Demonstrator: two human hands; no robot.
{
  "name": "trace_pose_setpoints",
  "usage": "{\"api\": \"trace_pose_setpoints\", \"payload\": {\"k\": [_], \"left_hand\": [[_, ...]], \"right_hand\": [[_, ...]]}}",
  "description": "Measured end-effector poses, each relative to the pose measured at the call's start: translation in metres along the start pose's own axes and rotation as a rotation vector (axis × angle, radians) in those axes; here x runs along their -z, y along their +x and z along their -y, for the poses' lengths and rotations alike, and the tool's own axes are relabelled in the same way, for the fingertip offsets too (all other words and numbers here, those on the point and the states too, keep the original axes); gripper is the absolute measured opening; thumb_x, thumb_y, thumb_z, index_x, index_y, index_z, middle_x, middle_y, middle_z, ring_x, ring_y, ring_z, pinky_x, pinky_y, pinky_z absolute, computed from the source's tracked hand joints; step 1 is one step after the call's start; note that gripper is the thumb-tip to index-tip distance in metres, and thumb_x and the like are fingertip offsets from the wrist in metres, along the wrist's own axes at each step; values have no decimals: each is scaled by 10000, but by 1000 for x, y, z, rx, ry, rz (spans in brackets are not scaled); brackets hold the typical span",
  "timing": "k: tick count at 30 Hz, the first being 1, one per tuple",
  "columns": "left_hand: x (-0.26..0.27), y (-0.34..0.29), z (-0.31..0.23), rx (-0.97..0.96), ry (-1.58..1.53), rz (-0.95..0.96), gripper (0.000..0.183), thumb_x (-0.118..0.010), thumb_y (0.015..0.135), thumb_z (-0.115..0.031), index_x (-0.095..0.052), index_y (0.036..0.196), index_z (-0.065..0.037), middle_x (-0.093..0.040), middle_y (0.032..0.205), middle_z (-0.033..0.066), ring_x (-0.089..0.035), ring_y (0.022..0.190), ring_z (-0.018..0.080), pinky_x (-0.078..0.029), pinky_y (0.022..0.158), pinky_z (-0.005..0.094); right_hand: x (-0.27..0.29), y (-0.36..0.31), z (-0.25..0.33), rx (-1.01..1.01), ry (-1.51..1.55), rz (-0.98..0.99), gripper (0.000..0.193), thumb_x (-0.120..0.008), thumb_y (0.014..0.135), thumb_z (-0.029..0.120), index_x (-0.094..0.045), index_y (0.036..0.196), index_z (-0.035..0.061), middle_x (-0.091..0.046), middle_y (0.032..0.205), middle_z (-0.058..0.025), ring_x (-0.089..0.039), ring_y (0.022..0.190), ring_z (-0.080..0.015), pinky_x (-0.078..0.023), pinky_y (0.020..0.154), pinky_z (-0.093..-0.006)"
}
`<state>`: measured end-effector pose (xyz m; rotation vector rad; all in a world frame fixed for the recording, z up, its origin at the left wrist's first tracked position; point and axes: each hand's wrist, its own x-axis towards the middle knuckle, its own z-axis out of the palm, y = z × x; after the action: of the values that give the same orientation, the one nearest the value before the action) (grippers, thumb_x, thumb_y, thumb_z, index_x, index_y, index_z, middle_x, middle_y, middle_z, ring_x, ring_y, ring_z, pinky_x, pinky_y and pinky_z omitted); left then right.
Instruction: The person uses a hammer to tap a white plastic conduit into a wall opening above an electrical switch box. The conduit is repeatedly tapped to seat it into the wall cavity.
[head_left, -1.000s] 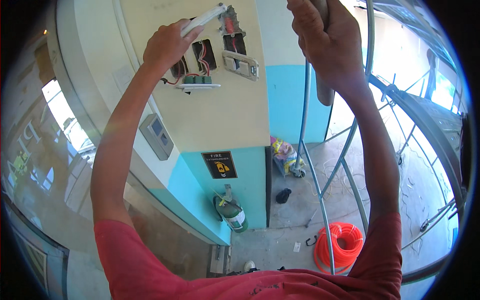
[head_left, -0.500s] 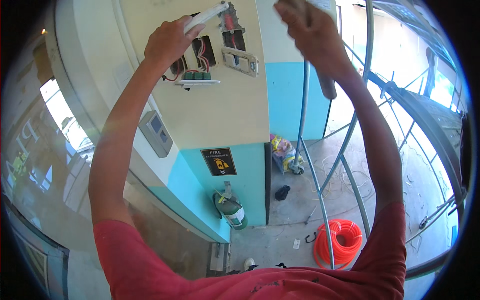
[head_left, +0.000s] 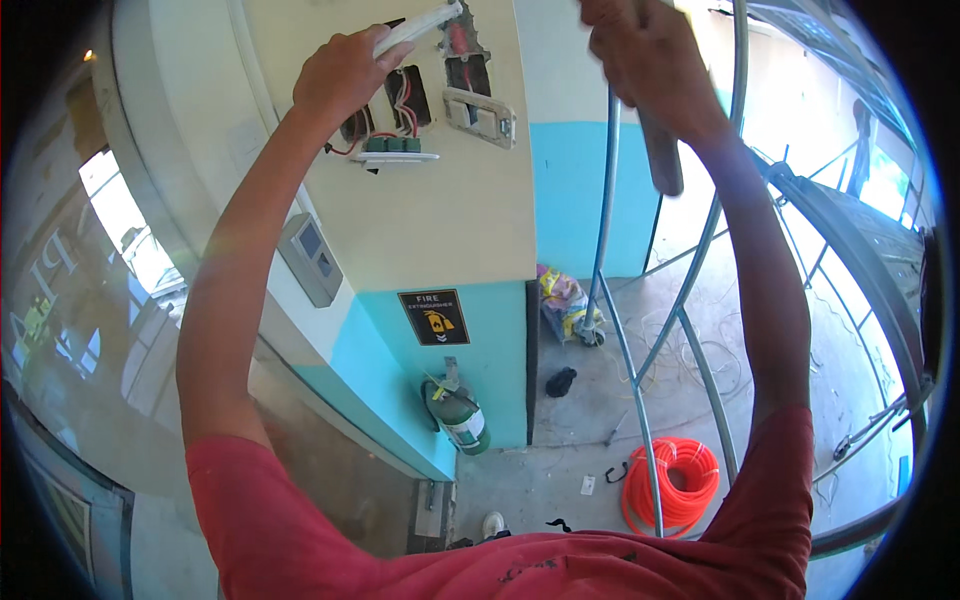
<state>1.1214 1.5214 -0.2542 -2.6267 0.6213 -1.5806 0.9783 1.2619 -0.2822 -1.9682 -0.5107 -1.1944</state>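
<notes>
My left hand (head_left: 345, 75) is closed around a whitish chisel (head_left: 420, 28), whose far end meets the chipped groove (head_left: 474, 42) in the cream wall. Up at the right, my right hand (head_left: 655, 70) grips a hammer by its handle (head_left: 660, 155); the upper edge of the picture cuts off its head. Below the groove, a switch plate (head_left: 480, 118) hangs tilted from an open wall box. Another open box (head_left: 408, 98) shows red and white wires, with a second plate (head_left: 395, 157) with green backs dangling under it.
Metal scaffold tubes (head_left: 609, 200) rise close by my right arm. A grey wall device (head_left: 311, 260) and a fire extinguisher (head_left: 462, 415) are on the wall at left. On the floor lie an orange coil of tubing (head_left: 672, 485), loose cables and a colourful sack (head_left: 565, 300).
My right hand has moved slightly right and down with the hammer. The left hand keeps the chisel at the groove, and the view has shifted slightly.
</notes>
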Motion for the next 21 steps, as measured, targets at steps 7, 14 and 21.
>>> {"api": "trace_pose_setpoints", "payload": {"k": [7,14,21], "left_hand": [[0,0,-7,-44,36,-52,485,-501,887,-520,-632,1095,-102,-662,750,132,-654,704,298,-523,644,409],[-5,4,-1,-12,-53,7,619,-507,856,-596,-606,1168,-71,-653,791,203,-657,757,309,-521,688,424],[11,21,1,223,-693,242,617,-554,856,-555,-609,958,51,-594,617,100,-575,576,191,-483,584,369]], "right_hand": [[-55,9,-71,44,-94,-38,374,-488,931,387,-520,857,22,-474,554,-10,-477,455,-83,-426,421,-261],[-13,-3,-34,-254,-13,198,484,-506,905,534,-517,872,51,-404,523,38,-382,388,-40,-363,394,-185],[26,-20,35,-126,167,73,441,-523,921,473,-477,851,41,-455,589,9,-445,436,-59,-395,372,-230]]}}
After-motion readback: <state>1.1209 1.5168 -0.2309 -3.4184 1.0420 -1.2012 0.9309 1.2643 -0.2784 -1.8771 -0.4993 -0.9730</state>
